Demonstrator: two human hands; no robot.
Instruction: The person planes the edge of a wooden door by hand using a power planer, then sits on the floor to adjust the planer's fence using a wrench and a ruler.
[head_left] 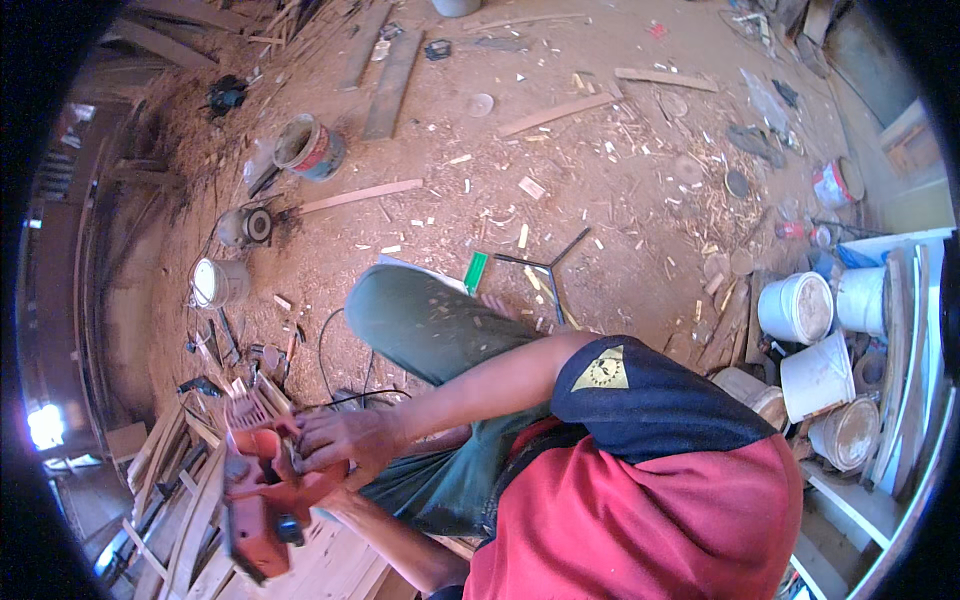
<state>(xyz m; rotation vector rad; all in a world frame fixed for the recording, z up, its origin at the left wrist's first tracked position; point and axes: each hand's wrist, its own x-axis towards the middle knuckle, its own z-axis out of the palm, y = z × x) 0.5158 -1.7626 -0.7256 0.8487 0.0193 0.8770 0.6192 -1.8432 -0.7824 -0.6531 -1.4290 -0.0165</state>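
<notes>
An orange-red power tool, which looks like an electric planer, is tilted at the lower left above a pale wooden board. My right hand is closed on the planer's upper side, fingers bent over its body. From below, my left forearm reaches the planer's near side; my left hand touches it there, but the planer hides its fingers. A dark cord runs near my right wrist. My bent knee, in green trousers, is just beyond my right forearm.
Stacked timber strips lie left of the planer, with a hammer beyond them. White buckets stand at the right. Across the dirt floor are wood scraps, a bench grinder, a paint bucket and a three-armed black metal piece.
</notes>
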